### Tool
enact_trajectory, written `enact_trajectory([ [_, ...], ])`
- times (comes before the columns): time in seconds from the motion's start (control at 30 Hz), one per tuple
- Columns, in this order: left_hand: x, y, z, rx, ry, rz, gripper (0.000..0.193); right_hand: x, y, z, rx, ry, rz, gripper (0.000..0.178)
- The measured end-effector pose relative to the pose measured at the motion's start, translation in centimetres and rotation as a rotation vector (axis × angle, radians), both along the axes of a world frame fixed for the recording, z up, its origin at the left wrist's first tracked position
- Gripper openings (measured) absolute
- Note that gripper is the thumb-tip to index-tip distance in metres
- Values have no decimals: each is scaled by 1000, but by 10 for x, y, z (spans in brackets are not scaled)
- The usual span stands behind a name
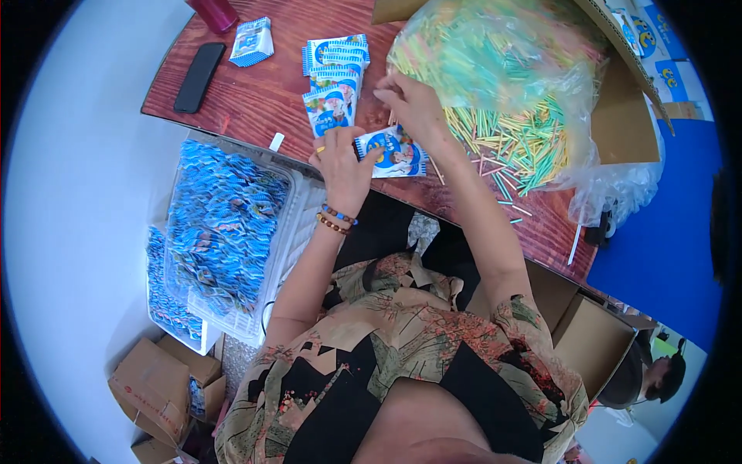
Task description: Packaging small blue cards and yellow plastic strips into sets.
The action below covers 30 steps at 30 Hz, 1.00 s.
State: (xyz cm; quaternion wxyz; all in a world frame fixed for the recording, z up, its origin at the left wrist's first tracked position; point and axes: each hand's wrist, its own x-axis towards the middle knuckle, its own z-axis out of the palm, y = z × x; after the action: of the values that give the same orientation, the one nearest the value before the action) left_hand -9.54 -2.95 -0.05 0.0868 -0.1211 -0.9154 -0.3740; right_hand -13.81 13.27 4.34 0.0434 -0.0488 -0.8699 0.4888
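Reddish wood made up the table (255,100), with a black phone (199,76) near its left edge. On it, the left hand (344,166) pinched a blue-and-white packet (394,152) between thumb and curled fingers, at the near edge of the table. The right hand (413,104) hovered just beyond, fingertips drawn together by a clear bag of coloured sticks (495,77); whether it held a stick could not be made out. More packets (334,77) lay fanned beside it. A plastic crate (282,240) of packets sat below the table, partly hidden.

Floral patchwork shirt (402,348) — beaded bracelets (337,219)
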Motion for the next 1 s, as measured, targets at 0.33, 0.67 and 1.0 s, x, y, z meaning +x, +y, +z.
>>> enact_trajectory([
  [0.33, -1, 6, -8, 94, 264, 21, 24, 45, 35, -16, 287, 134, 60, 22],
  [0.67, -4, 7, 16, 54, 411, -43, 16, 61, 43, -13, -65, 350, 8, 9],
  [1.0, 0, 26, 23, 93, 223, -161, 13, 75, 45, -15, 287, 565, -105, 12],
])
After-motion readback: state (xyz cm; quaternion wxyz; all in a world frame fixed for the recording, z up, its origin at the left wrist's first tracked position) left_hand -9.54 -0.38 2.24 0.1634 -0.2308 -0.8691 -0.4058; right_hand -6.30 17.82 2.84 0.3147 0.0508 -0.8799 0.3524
